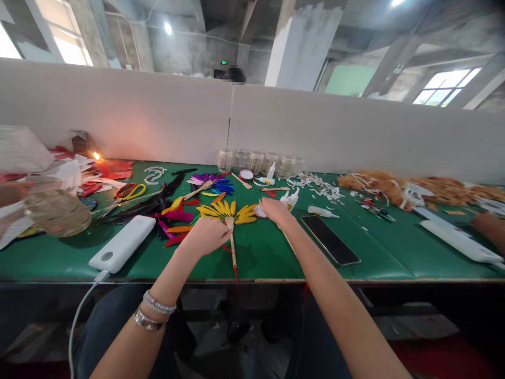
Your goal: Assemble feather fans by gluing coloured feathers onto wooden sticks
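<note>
A feather fan [245, 215] with yellow feathers spread in a half circle lies on the green table [272, 258]. Its wooden handle points toward the front edge, with a red cord at the end. My left hand [209, 235] is closed at the fan's wooden head, thumb side against it. To the right of the feathers, my right hand [275, 211] reaches over a round white lid [260, 211], its fingers bent together. Whatever those fingers hold, if anything, is hidden. Beyond the yellow fan sits a purple and blue feather fan [215, 183]. Glue bottles [290, 200] stand just past my right hand.
A white power bank [123, 245] with a cable lies left, a phone [330, 239] right. Scissors [130, 192] and loose feathers [177, 215] lie left, near a burning flame [97, 156]. Glass jars [256, 162] line the partition [158, 116]. Another person's hand [489, 229] shows far right.
</note>
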{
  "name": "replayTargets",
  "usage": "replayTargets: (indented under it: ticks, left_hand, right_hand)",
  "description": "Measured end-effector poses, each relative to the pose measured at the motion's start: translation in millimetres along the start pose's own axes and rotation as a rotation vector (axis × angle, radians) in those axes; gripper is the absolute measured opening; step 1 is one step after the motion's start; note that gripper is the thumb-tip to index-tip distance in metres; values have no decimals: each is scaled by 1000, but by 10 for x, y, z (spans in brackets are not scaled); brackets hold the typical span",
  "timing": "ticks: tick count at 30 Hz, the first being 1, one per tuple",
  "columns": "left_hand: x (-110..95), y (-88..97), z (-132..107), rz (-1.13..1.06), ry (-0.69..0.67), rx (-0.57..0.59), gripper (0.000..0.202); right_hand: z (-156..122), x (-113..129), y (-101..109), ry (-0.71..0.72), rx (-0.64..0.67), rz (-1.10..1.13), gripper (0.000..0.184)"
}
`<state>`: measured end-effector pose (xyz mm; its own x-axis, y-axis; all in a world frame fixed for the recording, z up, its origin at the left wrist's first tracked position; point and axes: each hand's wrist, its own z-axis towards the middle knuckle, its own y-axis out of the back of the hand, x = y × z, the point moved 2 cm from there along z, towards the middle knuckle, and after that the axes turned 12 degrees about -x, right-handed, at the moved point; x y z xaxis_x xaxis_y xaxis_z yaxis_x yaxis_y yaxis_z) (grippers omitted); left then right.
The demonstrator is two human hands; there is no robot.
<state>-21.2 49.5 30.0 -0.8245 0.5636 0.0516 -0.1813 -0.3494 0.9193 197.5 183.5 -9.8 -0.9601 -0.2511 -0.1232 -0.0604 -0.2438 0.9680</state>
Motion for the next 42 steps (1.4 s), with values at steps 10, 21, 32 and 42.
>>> replayTargets:
  ticks: [10, 21, 32, 42]
  left_hand:
    - [99, 81, -18, 11, 106, 45, 51]
    - [36, 12, -3, -8, 112, 66, 49]
    - [0, -241, 100, -747, 659, -200, 42]
    - [74, -627, 222, -1253, 932, -270, 47]
  right_hand:
    - [17, -100, 133, -119, -62, 472, 36]
    - [-7, -180, 220, -199, 64, 1240, 34]
    - [-78, 389, 244, -75, 247, 1469, 39]
    - [-215, 1037, 370, -35, 154, 1316, 37]
